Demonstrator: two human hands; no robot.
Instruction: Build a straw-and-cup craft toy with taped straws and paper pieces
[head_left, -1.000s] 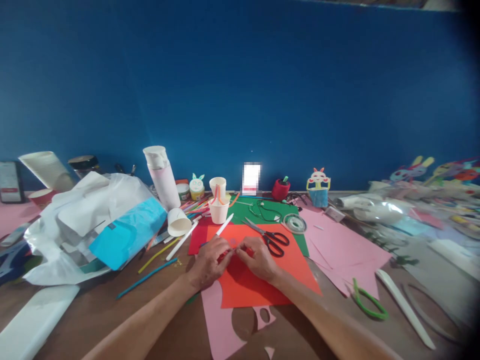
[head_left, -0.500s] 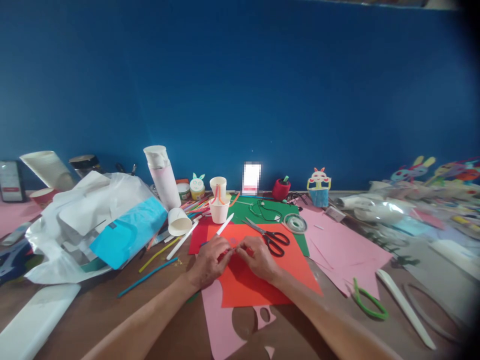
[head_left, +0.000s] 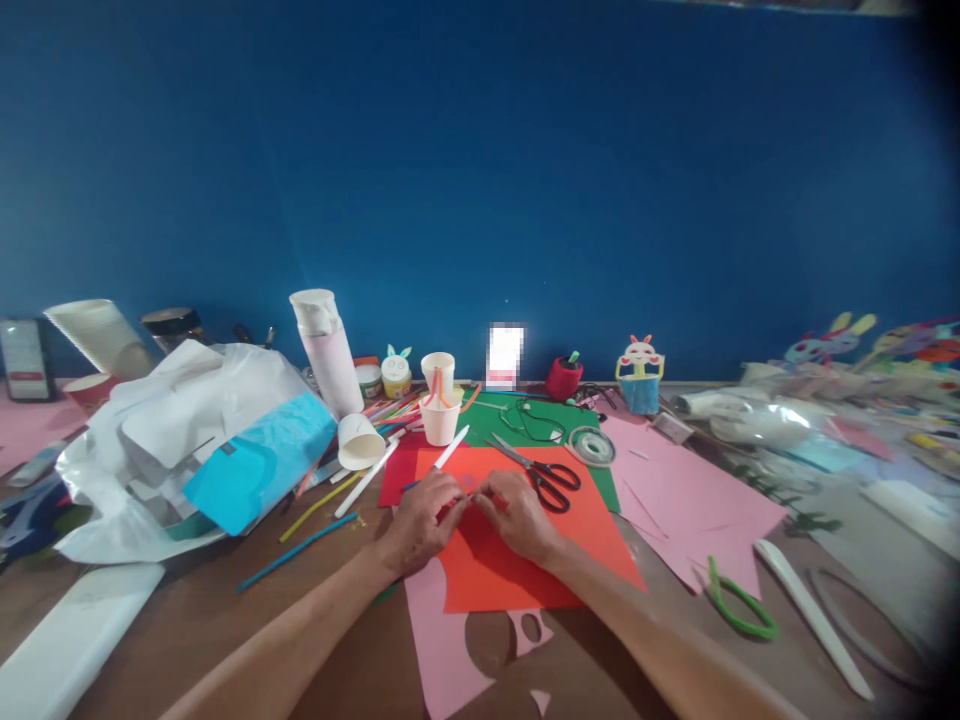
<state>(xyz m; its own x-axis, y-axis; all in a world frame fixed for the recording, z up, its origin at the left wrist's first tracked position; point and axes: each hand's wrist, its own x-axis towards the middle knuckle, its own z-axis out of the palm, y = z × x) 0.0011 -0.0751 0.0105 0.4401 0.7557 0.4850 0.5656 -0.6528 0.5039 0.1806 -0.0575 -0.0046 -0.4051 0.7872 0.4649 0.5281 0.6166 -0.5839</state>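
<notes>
My left hand (head_left: 426, 520) and my right hand (head_left: 516, 512) meet above an orange sheet of paper (head_left: 540, 570). Both are closed, fingertips pinched close together; whatever lies between them is too small to make out. A white pen or marker (head_left: 452, 449) slants up just beyond my left hand. Black-handled scissors (head_left: 551, 482) lie partly open on the orange sheet, beside my right hand. Behind the hands, two stacked paper cups (head_left: 439, 422) carry orange strips. Pink paper with cut-out holes (head_left: 442, 660) sticks out from under the orange sheet's near edge.
A plastic bag of paper scraps (head_left: 165, 430) fills the left, near blue and yellow pipe cleaners (head_left: 296, 553). Tape (head_left: 592, 446), green paper (head_left: 555, 410) and pink paper (head_left: 697, 480) lie right of centre. A green pipe-cleaner loop (head_left: 742, 605) is at right. A blue wall stands behind.
The whole view has shifted very slightly. Both hands stay pinched together over the orange sheet, with hardly any movement, and the objects around them keep their places.
</notes>
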